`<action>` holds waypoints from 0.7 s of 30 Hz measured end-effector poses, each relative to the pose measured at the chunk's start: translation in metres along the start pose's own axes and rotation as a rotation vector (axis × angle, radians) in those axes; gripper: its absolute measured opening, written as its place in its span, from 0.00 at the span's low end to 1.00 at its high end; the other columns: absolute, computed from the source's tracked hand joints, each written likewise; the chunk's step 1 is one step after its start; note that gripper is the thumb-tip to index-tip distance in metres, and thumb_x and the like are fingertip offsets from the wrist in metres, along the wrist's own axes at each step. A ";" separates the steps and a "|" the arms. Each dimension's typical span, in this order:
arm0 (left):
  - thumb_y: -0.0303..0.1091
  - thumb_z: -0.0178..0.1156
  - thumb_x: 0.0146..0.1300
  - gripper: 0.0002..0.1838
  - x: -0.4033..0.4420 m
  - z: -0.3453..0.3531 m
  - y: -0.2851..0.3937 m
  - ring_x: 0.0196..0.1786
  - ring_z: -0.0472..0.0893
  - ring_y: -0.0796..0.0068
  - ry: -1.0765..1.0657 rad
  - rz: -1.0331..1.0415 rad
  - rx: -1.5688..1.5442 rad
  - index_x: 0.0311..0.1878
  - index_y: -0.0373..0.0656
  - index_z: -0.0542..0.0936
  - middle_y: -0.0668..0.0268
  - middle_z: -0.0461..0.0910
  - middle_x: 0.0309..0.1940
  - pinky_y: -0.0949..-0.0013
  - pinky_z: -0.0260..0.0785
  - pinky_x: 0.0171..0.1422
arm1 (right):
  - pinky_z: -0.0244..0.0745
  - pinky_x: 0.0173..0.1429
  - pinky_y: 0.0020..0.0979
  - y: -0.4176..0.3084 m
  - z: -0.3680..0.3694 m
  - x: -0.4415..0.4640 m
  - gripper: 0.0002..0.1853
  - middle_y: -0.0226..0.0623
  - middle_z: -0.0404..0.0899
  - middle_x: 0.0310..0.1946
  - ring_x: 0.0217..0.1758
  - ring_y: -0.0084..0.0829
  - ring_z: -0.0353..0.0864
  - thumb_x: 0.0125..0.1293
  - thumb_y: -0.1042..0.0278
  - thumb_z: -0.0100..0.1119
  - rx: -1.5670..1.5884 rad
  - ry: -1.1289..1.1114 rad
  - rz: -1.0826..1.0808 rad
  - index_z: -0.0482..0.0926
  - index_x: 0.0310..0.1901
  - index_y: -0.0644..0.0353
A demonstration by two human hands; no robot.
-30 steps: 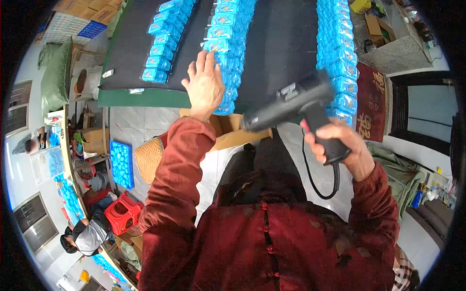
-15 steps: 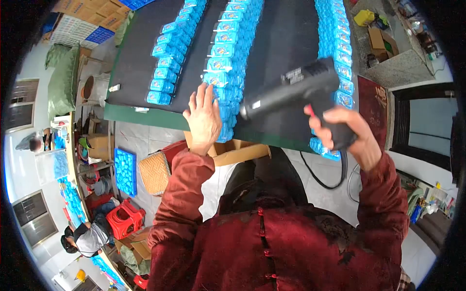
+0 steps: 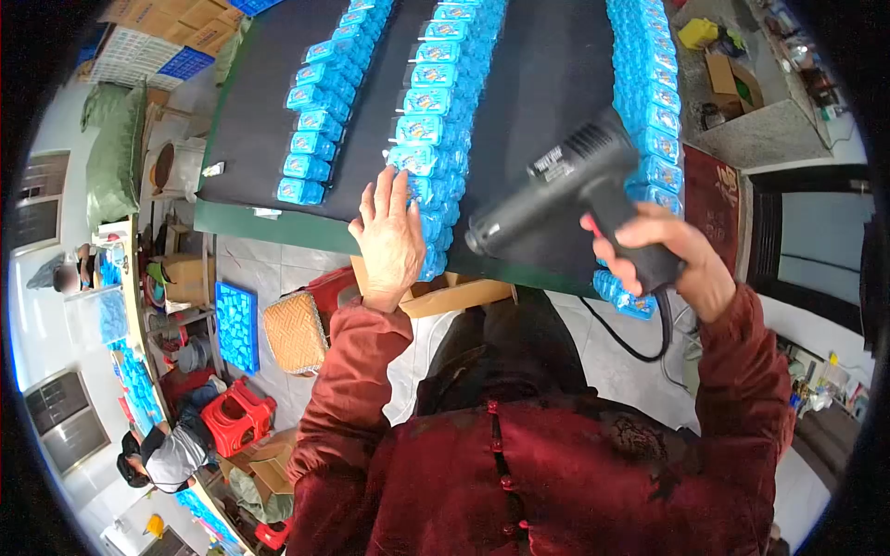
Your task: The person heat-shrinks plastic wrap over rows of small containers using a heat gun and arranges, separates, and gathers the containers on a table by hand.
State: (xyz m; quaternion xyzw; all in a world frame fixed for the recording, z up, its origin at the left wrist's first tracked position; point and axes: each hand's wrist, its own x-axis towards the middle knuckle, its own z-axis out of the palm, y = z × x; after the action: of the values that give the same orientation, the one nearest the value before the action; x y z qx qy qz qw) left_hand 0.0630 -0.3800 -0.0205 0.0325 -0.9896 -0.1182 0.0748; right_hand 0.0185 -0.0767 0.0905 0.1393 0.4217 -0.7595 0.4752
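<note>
The right hand (image 3: 681,259) grips a black, pistol-shaped plastic heat gun (image 3: 542,199), its nozzle (image 3: 478,237) near the front edge of the dark-topped table (image 3: 538,102). The left hand (image 3: 389,246), open, lies against the middle row of blue plastic packs (image 3: 426,130) there; keep heat off it.

The gun-shaped tool (image 3: 564,188) is black; its trigger (image 3: 591,223) red; packs (image 3: 427,100) blue.

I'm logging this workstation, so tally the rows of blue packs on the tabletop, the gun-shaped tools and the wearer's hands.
Rows of blue packs: 3
Black gun-shaped tool: 1
Hands, left hand and right hand: 2
Total: 6
</note>
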 end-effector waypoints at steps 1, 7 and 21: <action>0.33 0.46 0.63 0.24 0.000 0.000 -0.001 0.62 0.61 0.62 0.004 0.002 0.003 0.63 0.51 0.62 0.67 0.58 0.65 0.55 0.55 0.56 | 0.69 0.20 0.26 -0.003 0.002 0.006 0.15 0.43 0.76 0.27 0.18 0.27 0.72 0.53 0.72 0.54 -0.028 0.030 -0.039 0.71 0.41 0.72; 0.33 0.46 0.63 0.24 -0.002 0.000 0.000 0.62 0.62 0.59 0.016 0.013 0.018 0.63 0.50 0.62 0.66 0.59 0.64 0.55 0.55 0.55 | 0.69 0.36 0.27 -0.076 -0.049 0.108 0.09 0.45 0.74 0.33 0.30 0.29 0.71 0.56 0.76 0.51 0.082 -0.007 -0.764 0.71 0.38 0.71; 0.32 0.46 0.62 0.24 -0.001 -0.006 0.002 0.62 0.62 0.56 -0.037 -0.003 -0.011 0.63 0.48 0.61 0.63 0.59 0.64 0.56 0.55 0.56 | 0.70 0.34 0.28 -0.060 -0.052 0.114 0.12 0.39 0.75 0.29 0.27 0.29 0.73 0.51 0.76 0.56 -0.942 -0.036 -1.155 0.71 0.39 0.65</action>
State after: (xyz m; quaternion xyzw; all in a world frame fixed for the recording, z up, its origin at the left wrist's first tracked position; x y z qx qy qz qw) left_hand 0.0649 -0.3793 -0.0147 0.0312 -0.9901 -0.1243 0.0566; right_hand -0.1003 -0.0941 0.0197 -0.3353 0.7008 -0.6294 0.0167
